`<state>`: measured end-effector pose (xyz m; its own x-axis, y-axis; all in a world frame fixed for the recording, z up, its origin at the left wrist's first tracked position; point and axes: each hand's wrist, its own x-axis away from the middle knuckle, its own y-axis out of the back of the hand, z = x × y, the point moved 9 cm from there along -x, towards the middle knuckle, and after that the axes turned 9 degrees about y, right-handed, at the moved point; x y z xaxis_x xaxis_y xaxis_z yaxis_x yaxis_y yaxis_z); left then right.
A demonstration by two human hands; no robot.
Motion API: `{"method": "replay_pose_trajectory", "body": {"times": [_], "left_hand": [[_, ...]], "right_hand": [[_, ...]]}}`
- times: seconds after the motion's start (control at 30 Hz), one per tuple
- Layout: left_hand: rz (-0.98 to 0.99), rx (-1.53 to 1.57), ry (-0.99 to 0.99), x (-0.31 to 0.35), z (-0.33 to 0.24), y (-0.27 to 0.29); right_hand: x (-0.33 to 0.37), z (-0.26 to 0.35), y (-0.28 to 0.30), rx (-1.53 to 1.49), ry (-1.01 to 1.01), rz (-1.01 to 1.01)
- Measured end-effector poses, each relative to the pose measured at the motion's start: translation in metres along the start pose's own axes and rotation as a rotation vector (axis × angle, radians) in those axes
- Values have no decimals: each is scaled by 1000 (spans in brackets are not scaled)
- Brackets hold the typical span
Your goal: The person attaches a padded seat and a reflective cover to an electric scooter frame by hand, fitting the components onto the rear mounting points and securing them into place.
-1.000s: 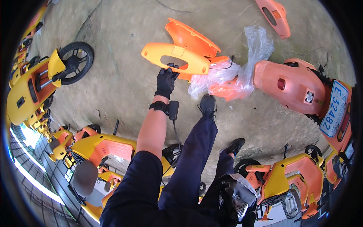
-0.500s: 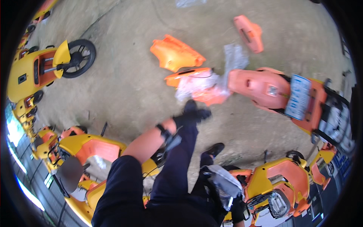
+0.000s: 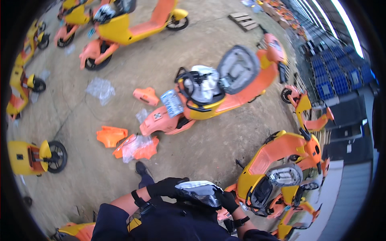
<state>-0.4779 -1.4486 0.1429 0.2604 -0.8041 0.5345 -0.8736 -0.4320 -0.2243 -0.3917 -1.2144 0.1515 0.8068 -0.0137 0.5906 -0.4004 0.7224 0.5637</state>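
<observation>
A soft, pouch-like thing [image 3: 200, 188] in grey and black, with a shiny silvery patch, is held close in front of my body. My left hand [image 3: 167, 187], in a black glove, is closed on its left edge. At the opposite edge, my black-gloved right hand [image 3: 228, 201] grips it, fingers bent over its side. The undersides of both hands are hidden. Beyond them, on the ground, an orange panel partly covered in clear plastic film [image 3: 138, 148] lies beside another orange panel [image 3: 111, 136].
An orange and yellow scooter [image 3: 225, 105] with its seat raised stands ahead. Another scooter [image 3: 265, 168] is close on my right. A third panel [image 3: 146, 96] and crumpled plastic [image 3: 100, 90] lie farther off. Blue crates [image 3: 339, 70] and a wooden pallet [image 3: 243, 21] are at the far right.
My left hand has come back from reaching out empty and now grips the pouch-like thing together with my right hand. The view has swung right, toward the scooter with the raised seat.
</observation>
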Motion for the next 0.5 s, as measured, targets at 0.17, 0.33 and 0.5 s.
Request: {"method": "replay_pose_trajectory", "body": {"times": [0.17, 0.33, 0.5], "left_hand": [[-9, -276, -156, -39, -99, -79], [42, -191, -185, -98, -143, -115], [-17, -491, -193, -113, -220, -146]], "right_hand": [[50, 47, 82, 330, 673, -384], [96, 0, 140, -502, 512, -331], [130, -58, 152, -710, 330, -388]]}}
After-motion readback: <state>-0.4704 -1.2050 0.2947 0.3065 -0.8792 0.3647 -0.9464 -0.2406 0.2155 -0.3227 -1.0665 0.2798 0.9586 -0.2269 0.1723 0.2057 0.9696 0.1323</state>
